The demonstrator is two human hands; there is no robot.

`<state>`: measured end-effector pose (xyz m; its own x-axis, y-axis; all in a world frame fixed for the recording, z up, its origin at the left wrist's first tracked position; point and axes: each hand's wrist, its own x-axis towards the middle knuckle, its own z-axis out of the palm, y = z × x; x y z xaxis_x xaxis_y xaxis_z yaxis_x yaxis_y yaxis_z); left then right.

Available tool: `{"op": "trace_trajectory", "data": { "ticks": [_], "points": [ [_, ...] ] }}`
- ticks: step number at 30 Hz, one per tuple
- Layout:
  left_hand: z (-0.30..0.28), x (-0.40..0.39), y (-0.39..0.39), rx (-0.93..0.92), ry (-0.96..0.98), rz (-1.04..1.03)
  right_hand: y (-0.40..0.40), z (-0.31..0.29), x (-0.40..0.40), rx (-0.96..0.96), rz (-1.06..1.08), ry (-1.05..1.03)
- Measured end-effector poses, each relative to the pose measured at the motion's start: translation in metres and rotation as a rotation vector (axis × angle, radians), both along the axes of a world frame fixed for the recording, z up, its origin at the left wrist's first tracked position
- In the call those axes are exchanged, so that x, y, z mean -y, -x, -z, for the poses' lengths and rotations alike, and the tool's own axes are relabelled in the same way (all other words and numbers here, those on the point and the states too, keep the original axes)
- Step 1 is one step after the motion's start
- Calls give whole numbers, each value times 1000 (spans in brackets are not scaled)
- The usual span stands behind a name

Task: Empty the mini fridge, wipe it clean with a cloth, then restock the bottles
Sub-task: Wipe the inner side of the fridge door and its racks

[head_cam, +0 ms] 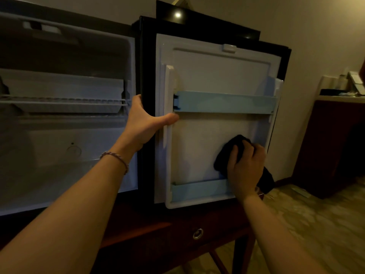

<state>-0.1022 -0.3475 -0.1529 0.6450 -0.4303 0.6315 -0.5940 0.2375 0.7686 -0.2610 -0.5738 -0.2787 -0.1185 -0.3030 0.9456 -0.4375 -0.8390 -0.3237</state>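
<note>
1. The mini fridge (65, 123) stands open on the left atop a dark wooden surface (213, 218). No bottles show in its white cavity; a wire shelf (63, 101) crosses it at mid-height. The box looks heavy and rigid, not something to shift, and its plastic liner is smooth and probably slick when damp.
2. The left hand (145, 123) grips the hinge-side edge of the open door (217, 76), fingers curled round the black edge out of sight and thumb lying across the white inner frame. I judge that this grip braces the door against the push of wiping, since a door this light would swing on its hinge.
3. The door's inner panel is stiff moulded plastic with two pale blue rails, an upper rail (225, 103) and a lower rail (199, 189). These thin rails seem the fragile parts, so pressure belongs on the flat panel between them.
4. The cloth (232, 147) is dark, soft and bunched, and it conforms to whatever it meets. It sits against the lower right of the panel, just above the lower rail.
5. The right hand (245, 165) holds the cloth with curled fingers and presses it to the panel; a loose tail hangs behind the wrist.
</note>
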Motion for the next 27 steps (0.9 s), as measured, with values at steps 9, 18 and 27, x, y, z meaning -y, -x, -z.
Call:
{"op": "trace_trajectory", "data": {
  "ticks": [9,18,27],
  "points": [
    [0,2,-5,-1,-14,-23,-37,-42,-61,47,-275,114],
    [0,1,-5,-26,-15,-9,-54,-49,-96,-248,-321,470],
    [2,2,-8,-12,-19,9,-36,-4,-101,-381,-552,266]
  ]
}}
